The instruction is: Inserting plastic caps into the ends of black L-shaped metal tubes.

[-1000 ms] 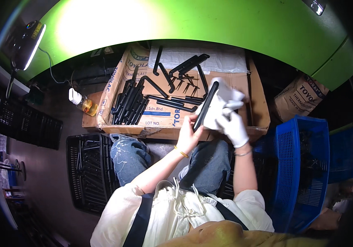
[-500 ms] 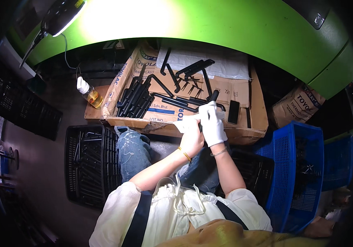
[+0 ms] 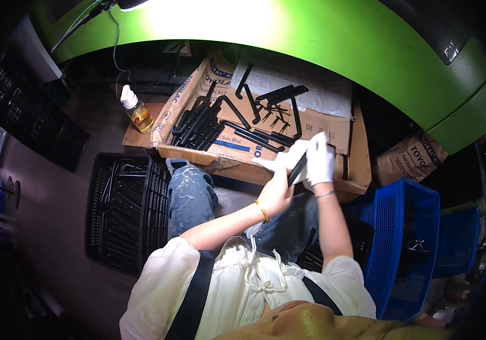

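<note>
My left hand (image 3: 277, 192), bare with a yellow band at the wrist, grips the lower end of a black bar (image 3: 298, 170). A white piece, which looks like cloth, (image 3: 277, 161) shows at its fingertips. My right hand (image 3: 319, 161), in a white glove, is closed against the same bar from the right; its fingers are partly blurred. Both hands are over the near edge of a shallow cardboard box (image 3: 243, 166). Inside it, a pile of black bars (image 3: 197, 127) lies at the left, and more bent black bars (image 3: 279, 95) lie around several small dark pieces (image 3: 274, 118).
A bottle of yellow liquid (image 3: 139, 118) stands left of the box. Black crates (image 3: 151, 226) of bars flank my legs. Blue baskets (image 3: 393, 243) and a brown paper sack (image 3: 413, 157) are at the right. A green machine panel (image 3: 333, 39) spans the far side under a lamp.
My hands have moved right and slightly nearer each other around the bar, which now tilts lower. The right hand covers most of the dark phone-like slab. The view has shifted slightly.
</note>
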`<state>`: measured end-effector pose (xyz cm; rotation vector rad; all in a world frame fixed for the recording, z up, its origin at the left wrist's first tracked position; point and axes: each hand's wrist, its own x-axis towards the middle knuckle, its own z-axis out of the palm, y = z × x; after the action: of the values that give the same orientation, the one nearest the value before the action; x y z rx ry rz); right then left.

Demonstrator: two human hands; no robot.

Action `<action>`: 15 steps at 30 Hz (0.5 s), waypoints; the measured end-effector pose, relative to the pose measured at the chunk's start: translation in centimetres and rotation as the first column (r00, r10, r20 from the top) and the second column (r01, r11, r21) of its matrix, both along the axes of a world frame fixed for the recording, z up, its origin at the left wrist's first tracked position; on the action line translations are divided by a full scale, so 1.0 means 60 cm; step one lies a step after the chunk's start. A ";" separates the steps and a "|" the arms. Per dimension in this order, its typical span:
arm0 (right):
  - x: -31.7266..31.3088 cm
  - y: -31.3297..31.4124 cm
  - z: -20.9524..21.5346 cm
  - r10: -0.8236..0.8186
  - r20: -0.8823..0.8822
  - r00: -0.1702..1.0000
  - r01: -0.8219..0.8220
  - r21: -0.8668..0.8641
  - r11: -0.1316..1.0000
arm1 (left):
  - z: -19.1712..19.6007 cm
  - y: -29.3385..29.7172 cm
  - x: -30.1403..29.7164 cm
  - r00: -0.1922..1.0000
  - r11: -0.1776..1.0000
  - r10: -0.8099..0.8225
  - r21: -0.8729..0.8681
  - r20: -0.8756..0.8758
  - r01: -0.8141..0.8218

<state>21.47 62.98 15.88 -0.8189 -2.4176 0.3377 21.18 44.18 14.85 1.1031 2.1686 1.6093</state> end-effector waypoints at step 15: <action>0.388 0.318 -0.208 -0.627 0.061 0.776 0.391 -0.828 0.403 | -0.014 -0.125 -0.036 0.418 0.868 -0.431 0.494 0.799 -0.049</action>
<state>44.75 82.03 3.42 -1.7414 -1.5197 1.2666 19.00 36.70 14.02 0.3173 0.9127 1.9640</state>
